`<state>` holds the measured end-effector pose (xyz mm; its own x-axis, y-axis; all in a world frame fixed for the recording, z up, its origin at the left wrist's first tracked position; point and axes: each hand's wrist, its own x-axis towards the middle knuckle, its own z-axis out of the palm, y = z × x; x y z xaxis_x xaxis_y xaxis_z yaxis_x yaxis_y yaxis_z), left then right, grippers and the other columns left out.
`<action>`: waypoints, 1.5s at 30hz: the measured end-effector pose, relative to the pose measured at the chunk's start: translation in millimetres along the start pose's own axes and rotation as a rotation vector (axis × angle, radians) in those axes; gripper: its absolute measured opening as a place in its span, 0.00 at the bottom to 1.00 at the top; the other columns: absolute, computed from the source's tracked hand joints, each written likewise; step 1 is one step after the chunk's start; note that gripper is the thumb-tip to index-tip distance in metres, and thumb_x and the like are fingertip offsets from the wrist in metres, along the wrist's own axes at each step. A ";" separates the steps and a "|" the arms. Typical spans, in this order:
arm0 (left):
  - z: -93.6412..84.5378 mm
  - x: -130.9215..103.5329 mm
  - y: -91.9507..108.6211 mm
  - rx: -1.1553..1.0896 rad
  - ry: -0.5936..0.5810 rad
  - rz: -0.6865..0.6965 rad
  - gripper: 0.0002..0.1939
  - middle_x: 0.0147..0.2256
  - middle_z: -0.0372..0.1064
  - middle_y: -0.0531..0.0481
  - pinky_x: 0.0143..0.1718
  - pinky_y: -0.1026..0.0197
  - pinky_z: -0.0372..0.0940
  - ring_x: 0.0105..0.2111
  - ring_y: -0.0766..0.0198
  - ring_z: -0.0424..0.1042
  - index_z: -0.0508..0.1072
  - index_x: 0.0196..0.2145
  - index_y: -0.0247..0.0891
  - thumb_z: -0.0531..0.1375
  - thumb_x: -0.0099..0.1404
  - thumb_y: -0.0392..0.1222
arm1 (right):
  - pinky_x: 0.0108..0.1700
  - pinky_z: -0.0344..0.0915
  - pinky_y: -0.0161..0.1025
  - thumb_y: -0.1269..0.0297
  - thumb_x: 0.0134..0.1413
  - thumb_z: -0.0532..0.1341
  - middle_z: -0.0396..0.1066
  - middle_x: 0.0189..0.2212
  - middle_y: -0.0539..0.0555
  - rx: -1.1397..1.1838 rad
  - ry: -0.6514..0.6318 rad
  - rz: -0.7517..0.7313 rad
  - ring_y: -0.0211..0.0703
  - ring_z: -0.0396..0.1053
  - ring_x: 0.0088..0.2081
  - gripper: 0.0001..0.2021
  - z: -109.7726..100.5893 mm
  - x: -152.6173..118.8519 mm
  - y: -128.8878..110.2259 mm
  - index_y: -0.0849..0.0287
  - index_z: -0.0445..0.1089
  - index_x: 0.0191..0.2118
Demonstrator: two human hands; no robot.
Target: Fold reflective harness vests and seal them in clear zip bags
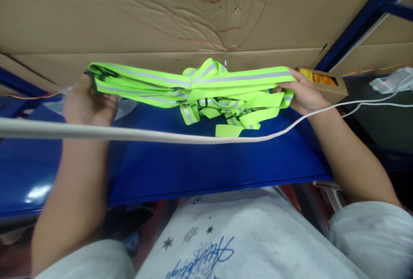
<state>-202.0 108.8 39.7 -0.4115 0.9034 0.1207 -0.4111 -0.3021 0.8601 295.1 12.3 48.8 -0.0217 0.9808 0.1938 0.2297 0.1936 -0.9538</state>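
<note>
A bundle of neon yellow-green straps (206, 83) with grey reflective stripes stretches between my two hands above the blue tabletop (193, 162). My left hand (90, 100), somewhat blurred, grips the bundle's left end, where a black buckle shows. At the right end, my right hand (303, 89) has its fingers closed round the straps. Looser loops and strap ends hang in a tangle at the middle and right, with small black buckles among them.
A white cable (193, 137) crosses the view in front of the straps. Beyond my right hand sits a cardboard box (334, 87) with a yellow label. Clear plastic (127, 106) lies behind my left hand. A cardboard wall (129, 20) rises at the back.
</note>
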 end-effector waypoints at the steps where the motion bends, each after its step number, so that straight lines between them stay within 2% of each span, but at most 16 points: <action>1: 1.4 -1.0 1.4 0.007 0.004 -0.003 0.11 0.43 0.83 0.48 0.66 0.57 0.71 0.60 0.64 0.76 0.72 0.38 0.38 0.52 0.76 0.33 | 0.40 0.64 0.45 0.57 0.45 0.70 0.69 0.30 0.48 0.008 -0.048 0.013 0.45 0.65 0.34 0.19 -1.4 -1.5 -0.3 0.50 0.67 0.44; 4: 3.8 -3.1 5.1 0.037 0.000 -0.014 0.15 0.39 0.83 0.52 0.68 0.57 0.70 0.60 0.65 0.76 0.72 0.36 0.41 0.49 0.78 0.35 | 0.44 0.68 0.44 0.58 0.40 0.76 0.73 0.39 0.49 0.102 -0.242 0.061 0.45 0.70 0.39 0.27 -6.2 -6.7 -3.1 0.50 0.67 0.47; 6: 3.4 -2.8 6.7 0.028 0.007 -0.014 0.16 0.41 0.83 0.53 0.68 0.58 0.70 0.59 0.66 0.76 0.72 0.36 0.41 0.48 0.79 0.36 | 0.43 0.71 0.45 0.58 0.35 0.78 0.74 0.43 0.49 0.110 -0.286 0.066 0.46 0.72 0.41 0.33 -8.1 -7.6 -2.9 0.48 0.67 0.50; 10: 0.4 -0.8 5.8 -0.017 0.005 -0.019 0.15 0.43 0.82 0.49 0.68 0.60 0.69 0.62 0.65 0.73 0.70 0.36 0.39 0.48 0.78 0.32 | 0.46 0.75 0.49 0.49 0.36 0.79 0.73 0.52 0.54 -0.110 -0.214 -0.072 0.51 0.73 0.49 0.35 -5.6 0.9 11.5 0.47 0.67 0.51; 14: 0.9 -1.6 1.0 -0.008 0.015 -0.032 0.13 0.41 0.82 0.48 0.70 0.58 0.67 0.65 0.64 0.70 0.72 0.37 0.40 0.51 0.74 0.30 | 0.53 0.75 0.52 0.34 0.49 0.70 0.72 0.58 0.59 -0.282 -0.060 -0.195 0.54 0.71 0.58 0.33 3.4 10.8 33.7 0.48 0.67 0.53; 16: 2.8 -2.6 -1.0 0.006 0.031 -0.023 0.12 0.40 0.82 0.48 0.70 0.57 0.67 0.63 0.64 0.72 0.72 0.37 0.40 0.51 0.74 0.32 | 0.48 0.77 0.51 0.30 0.53 0.66 0.74 0.55 0.58 -0.271 0.017 -0.187 0.54 0.74 0.55 0.33 7.6 13.1 41.7 0.48 0.68 0.54; 19: 5.7 -2.4 -1.5 0.001 0.046 -0.015 0.14 0.38 0.82 0.49 0.68 0.57 0.69 0.60 0.64 0.75 0.72 0.35 0.40 0.50 0.75 0.32 | 0.32 0.74 0.44 0.28 0.54 0.65 0.77 0.40 0.54 -0.205 0.114 -0.114 0.51 0.77 0.39 0.32 11.3 14.6 47.9 0.48 0.71 0.52; 21: 6.8 -0.7 -0.9 -0.010 0.057 -0.020 0.15 0.36 0.82 0.49 0.66 0.57 0.71 0.58 0.64 0.77 0.71 0.34 0.41 0.49 0.75 0.32 | 0.26 0.69 0.41 0.28 0.52 0.66 0.75 0.33 0.52 -0.167 0.188 -0.113 0.48 0.75 0.33 0.31 11.9 15.1 48.5 0.49 0.74 0.48; 26: 6.1 4.7 -1.2 -0.037 0.077 -0.035 0.15 0.37 0.81 0.50 0.61 0.62 0.74 0.53 0.67 0.79 0.70 0.33 0.40 0.49 0.75 0.31 | 0.28 0.69 0.39 0.32 0.51 0.70 0.72 0.29 0.50 -0.090 0.217 -0.136 0.44 0.72 0.30 0.27 9.9 14.8 42.1 0.50 0.75 0.43; 30: 0.7 8.8 -2.1 -0.023 0.042 -0.027 0.16 0.39 0.82 0.49 0.63 0.62 0.72 0.54 0.65 0.79 0.71 0.33 0.41 0.48 0.75 0.32 | 0.35 0.71 0.42 0.39 0.51 0.73 0.74 0.36 0.50 0.077 0.126 -0.120 0.45 0.73 0.36 0.22 6.4 13.6 34.7 0.48 0.72 0.41; 33: -4.8 12.7 -2.6 0.016 -0.045 -0.031 0.14 0.41 0.82 0.51 0.64 0.59 0.71 0.59 0.63 0.76 0.72 0.34 0.43 0.50 0.73 0.32 | 0.33 0.69 0.41 0.41 0.52 0.72 0.73 0.37 0.49 0.154 0.051 -0.050 0.44 0.71 0.34 0.20 4.1 10.4 27.6 0.48 0.68 0.39; 36: -7.4 14.9 -2.4 0.018 -0.053 -0.030 0.13 0.45 0.81 0.50 0.64 0.60 0.72 0.60 0.64 0.75 0.72 0.35 0.42 0.50 0.74 0.33 | 0.32 0.69 0.42 0.42 0.52 0.72 0.73 0.38 0.49 0.196 -0.047 0.012 0.43 0.70 0.33 0.20 2.0 4.3 18.1 0.48 0.69 0.40; 39: -6.6 12.8 1.2 0.003 -0.001 -0.037 0.16 0.46 0.80 0.49 0.63 0.63 0.71 0.58 0.67 0.76 0.70 0.36 0.40 0.47 0.78 0.35 | 0.37 0.71 0.45 0.47 0.46 0.75 0.73 0.39 0.49 0.184 -0.164 0.001 0.45 0.72 0.36 0.24 -0.7 -1.2 9.5 0.48 0.70 0.46; 41: -5.2 9.4 5.1 -0.005 -0.043 -0.034 0.16 0.47 0.80 0.49 0.64 0.63 0.70 0.58 0.67 0.76 0.70 0.37 0.40 0.45 0.79 0.35 | 0.39 0.70 0.45 0.51 0.40 0.77 0.71 0.38 0.48 0.146 -0.200 -0.046 0.45 0.72 0.37 0.27 -1.9 -2.0 7.3 0.48 0.69 0.46; 43: -3.4 5.6 8.4 -0.018 -0.084 -0.016 0.16 0.46 0.80 0.50 0.65 0.64 0.69 0.58 0.68 0.75 0.69 0.36 0.40 0.45 0.79 0.34 | 0.39 0.68 0.43 0.54 0.39 0.78 0.69 0.36 0.48 0.019 -0.139 -0.142 0.43 0.69 0.36 0.26 -1.6 -0.6 8.9 0.49 0.68 0.43; 45: -1.3 2.3 9.6 -0.023 -0.062 -0.003 0.15 0.42 0.80 0.53 0.66 0.65 0.68 0.56 0.69 0.76 0.70 0.36 0.40 0.47 0.78 0.33 | 0.39 0.66 0.43 0.56 0.45 0.77 0.67 0.32 0.48 -0.211 0.029 -0.267 0.42 0.67 0.34 0.21 0.3 1.3 13.4 0.51 0.68 0.41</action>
<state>-208.0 107.6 47.6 -0.3592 0.9212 0.1493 -0.4310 -0.3056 0.8490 297.8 16.1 36.2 -0.0814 0.8945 0.4395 0.4159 0.4313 -0.8006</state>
